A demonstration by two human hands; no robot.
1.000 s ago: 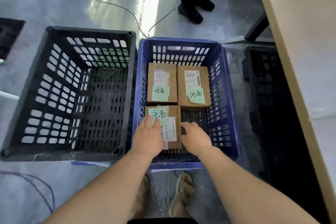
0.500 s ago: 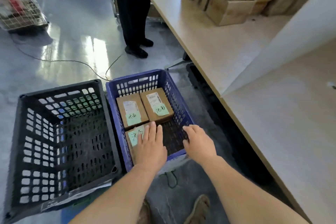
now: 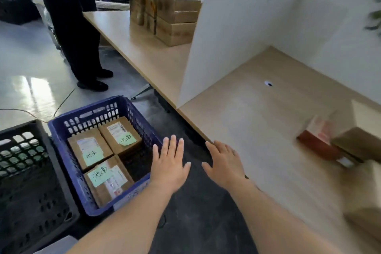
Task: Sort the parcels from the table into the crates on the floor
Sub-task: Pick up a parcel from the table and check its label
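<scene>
- A person in dark clothes (image 3: 68,16) stands at the upper left, cut off by the top edge.
- Their black shoes (image 3: 92,84) rest on the floor (image 3: 24,64), which is grey, glossy and streaked with bright reflections.
- A thin cable (image 3: 61,103) trails across the floor near the shoes.
- A white divider board (image 3: 226,43) stands upright.
- A small round spot (image 3: 268,83) lies right of the board.
- Blurred green leaves (image 3: 374,12) hang at the right edge.

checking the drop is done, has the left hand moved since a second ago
Yes. The left hand has come off the near parcel and moved right, over the table-side rim of the blue crate, toward the table.
</scene>
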